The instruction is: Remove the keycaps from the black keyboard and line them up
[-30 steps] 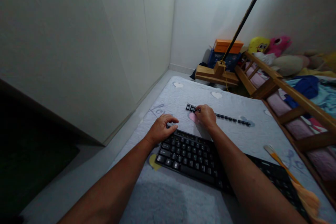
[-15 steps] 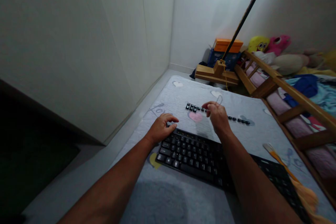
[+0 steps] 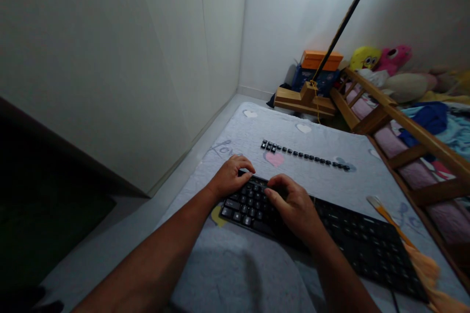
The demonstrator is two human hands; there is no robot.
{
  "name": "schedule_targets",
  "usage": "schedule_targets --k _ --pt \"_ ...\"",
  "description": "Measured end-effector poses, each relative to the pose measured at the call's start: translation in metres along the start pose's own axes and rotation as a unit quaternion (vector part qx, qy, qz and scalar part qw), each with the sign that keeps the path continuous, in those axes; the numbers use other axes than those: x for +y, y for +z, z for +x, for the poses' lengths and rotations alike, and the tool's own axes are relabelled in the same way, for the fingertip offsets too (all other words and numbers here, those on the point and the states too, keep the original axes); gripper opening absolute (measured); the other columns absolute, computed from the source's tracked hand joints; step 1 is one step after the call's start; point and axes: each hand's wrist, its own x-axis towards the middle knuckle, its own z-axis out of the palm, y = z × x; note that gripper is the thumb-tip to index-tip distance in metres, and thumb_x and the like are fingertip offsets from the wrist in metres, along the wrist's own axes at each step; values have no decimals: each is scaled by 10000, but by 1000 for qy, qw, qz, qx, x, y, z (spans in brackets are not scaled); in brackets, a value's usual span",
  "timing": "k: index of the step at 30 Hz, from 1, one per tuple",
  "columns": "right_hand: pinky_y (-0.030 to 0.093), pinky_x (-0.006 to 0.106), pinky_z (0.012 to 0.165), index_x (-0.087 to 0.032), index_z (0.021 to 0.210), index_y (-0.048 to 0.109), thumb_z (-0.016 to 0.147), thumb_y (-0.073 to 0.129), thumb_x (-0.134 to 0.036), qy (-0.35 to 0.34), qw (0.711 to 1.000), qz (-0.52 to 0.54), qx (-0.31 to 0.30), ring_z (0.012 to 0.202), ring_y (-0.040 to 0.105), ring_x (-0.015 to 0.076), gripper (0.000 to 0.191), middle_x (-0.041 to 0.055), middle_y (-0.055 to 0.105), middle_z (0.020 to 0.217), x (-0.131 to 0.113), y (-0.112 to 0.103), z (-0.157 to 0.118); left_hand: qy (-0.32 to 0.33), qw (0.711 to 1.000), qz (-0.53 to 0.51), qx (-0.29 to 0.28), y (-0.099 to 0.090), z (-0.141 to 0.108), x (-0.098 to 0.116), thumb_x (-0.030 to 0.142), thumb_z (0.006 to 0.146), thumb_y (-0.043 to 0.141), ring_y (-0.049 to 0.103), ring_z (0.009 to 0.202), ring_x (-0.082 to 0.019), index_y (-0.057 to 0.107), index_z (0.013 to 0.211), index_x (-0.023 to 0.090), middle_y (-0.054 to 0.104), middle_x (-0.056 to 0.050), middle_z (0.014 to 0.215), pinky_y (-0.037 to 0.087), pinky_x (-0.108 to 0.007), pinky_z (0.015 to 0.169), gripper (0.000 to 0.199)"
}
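The keyboard (image 3: 358, 234) lies flat, a bit askew, on the patterned cloth (image 3: 326, 186), partly under the right forearm. The left hand (image 3: 235, 176) rests at its far left corner, loosely curved w/ a gap betw. thumb and fingers. The right hand (image 3: 293, 203) is over the left-centre keys, thumb and forefinger bent toward each other; can't tell if anything's pinched betw. them.

Main risk, prob.: a slip. The cloth looks soft, so a hard push or pry could shift or tilt the keyboard, esp. as the left hand only seems to steady one corner. The right hand also hides the keys under it — easy to catch the wrong one.

Just beyond, a row of keycaps (image 3: 311, 157) sits loose; a sleeve-less forearm or a tug on the cloth could scatter 'em and lose their order. Farther right, the brush (image 3: 389, 219) lies near the keyboard's edge, by the orange rag (image 3: 422, 264) — either might get dragged if it swings.
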Motion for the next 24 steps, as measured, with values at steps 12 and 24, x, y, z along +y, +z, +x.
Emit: schedule_targets --k 12,24 --pt "458 273 725 -191 902 608 821 584 -219 -52 998 -30 -10 763 621 163 88 22 670 837 6 21 -3 -2 1000 5 -13 0 0 3 138 772 573 567 912 -197 694 786 165 673 -51 874 410 -365 900 125" --pt "434 256 666 -190 816 592 826 519 -155 -71 996 -48 -6 692 582 150 81 9 620 745 7 20 -5 -19 1000 7 -20 1 0 0 120 766 543 568 907 -195 694 845 171 677 -45 876 423 -365 890 178"
